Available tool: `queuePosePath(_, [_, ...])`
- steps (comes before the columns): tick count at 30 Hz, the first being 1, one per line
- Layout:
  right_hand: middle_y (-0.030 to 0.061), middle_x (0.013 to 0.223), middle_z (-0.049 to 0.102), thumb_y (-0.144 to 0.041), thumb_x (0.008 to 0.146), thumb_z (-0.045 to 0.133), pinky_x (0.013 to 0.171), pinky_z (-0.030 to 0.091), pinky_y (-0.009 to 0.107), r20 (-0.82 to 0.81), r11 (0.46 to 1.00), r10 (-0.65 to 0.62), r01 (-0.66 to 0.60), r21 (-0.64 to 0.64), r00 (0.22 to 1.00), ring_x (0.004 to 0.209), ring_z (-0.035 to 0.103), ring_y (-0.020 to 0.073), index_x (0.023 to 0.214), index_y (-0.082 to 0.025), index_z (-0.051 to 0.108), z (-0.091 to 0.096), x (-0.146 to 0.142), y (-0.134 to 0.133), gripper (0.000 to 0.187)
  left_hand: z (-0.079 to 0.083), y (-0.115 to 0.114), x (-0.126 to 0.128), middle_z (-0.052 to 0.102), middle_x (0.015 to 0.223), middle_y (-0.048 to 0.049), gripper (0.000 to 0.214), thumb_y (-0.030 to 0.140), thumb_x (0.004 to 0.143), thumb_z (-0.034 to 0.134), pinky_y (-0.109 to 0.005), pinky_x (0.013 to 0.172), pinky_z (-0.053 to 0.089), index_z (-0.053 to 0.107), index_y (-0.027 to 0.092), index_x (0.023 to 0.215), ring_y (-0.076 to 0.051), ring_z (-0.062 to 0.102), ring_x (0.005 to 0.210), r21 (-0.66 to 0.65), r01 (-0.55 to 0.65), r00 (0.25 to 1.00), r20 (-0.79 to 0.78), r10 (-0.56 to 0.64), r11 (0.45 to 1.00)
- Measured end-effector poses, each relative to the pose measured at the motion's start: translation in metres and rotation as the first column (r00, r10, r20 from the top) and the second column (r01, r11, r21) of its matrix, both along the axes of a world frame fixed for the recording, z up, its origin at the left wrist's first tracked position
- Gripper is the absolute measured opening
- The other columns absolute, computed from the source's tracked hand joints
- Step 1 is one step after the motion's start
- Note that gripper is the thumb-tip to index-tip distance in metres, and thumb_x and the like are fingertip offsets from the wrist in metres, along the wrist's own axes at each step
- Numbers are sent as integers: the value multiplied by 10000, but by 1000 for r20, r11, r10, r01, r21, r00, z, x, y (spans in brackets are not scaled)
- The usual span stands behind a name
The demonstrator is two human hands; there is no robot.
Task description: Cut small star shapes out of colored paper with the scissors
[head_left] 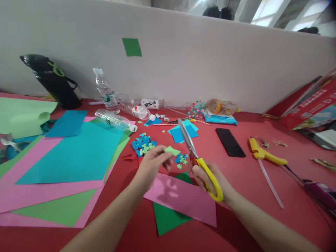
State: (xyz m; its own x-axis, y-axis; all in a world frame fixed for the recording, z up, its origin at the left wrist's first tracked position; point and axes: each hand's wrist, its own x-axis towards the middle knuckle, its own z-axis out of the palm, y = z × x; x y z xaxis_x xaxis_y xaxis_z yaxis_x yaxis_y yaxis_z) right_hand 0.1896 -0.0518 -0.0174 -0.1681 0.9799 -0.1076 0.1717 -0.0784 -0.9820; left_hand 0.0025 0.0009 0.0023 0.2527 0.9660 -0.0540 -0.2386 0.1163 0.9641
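My left hand [154, 161] pinches a small piece of light green paper [172, 151] between thumb and fingers. In my right hand [207, 175] is a pair of scissors [210, 176] with yellow handles, its blades pointing up and away from me, apart from the paper. Below both hands lie a pink paper strip [183, 199] and a dark green sheet [168, 217] partly under it. Just beyond the left hand is a pile of blue and green paper cutouts [144, 143]. Small paper stars [181, 159] lie between the hands.
Large coloured sheets [76, 154] cover the left side. Plastic bottles [115, 120] and a black flask [56, 84] are along the white partition. Blue squares [183, 133] lie ahead. A phone [230, 142], a yellow glue gun [265, 152] and a red box [312, 101] are at right.
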Motion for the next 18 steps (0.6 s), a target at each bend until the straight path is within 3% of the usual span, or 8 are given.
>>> queuePosePath(3, [-74, 536, 397, -646, 743, 643, 402, 254, 203, 130, 993, 119, -115, -36, 984, 420, 337, 66, 689, -208, 460, 4, 3, 2, 478, 1, 6, -8, 608, 556, 16, 145, 240, 732, 672, -199, 498, 415, 603, 172, 624, -74, 512, 476, 21, -167, 984, 59, 166, 986])
queuePosePath(7, [-60, 575, 404, -700, 739, 615, 442, 263, 216, 201, 973, 227, -214, -83, 953, 481, 360, 85, 719, -210, 444, 5, 3, 1, 519, 2, 7, -12, 606, 590, 18, 130, 234, 768, 659, -197, 512, 404, 619, 162, 667, -70, 508, 499, 69, -248, 967, 79, 242, 966])
queuePosePath(14, [-72, 545, 369, -736, 763, 569, 437, 249, 216, 165, 960, 273, -258, -107, 948, 459, 340, 83, 713, -218, 416, 6, 3, -4, 542, 3, 4, -9, 564, 568, 30, 167, 230, 770, 627, -209, 501, 381, 570, 167, 626, -72, 489, 492, 66, -380, 925, 52, 377, 923])
queuePosePath(18, [-75, 526, 351, -711, 790, 565, 425, 221, 215, 184, 958, 281, -265, -106, 942, 442, 324, 76, 683, -221, 392, 4, 3, -4, 531, 1, 5, -8, 568, 574, 32, 151, 227, 769, 630, -206, 498, 378, 566, 167, 645, -71, 492, 497, 42, -398, 917, 42, 397, 916])
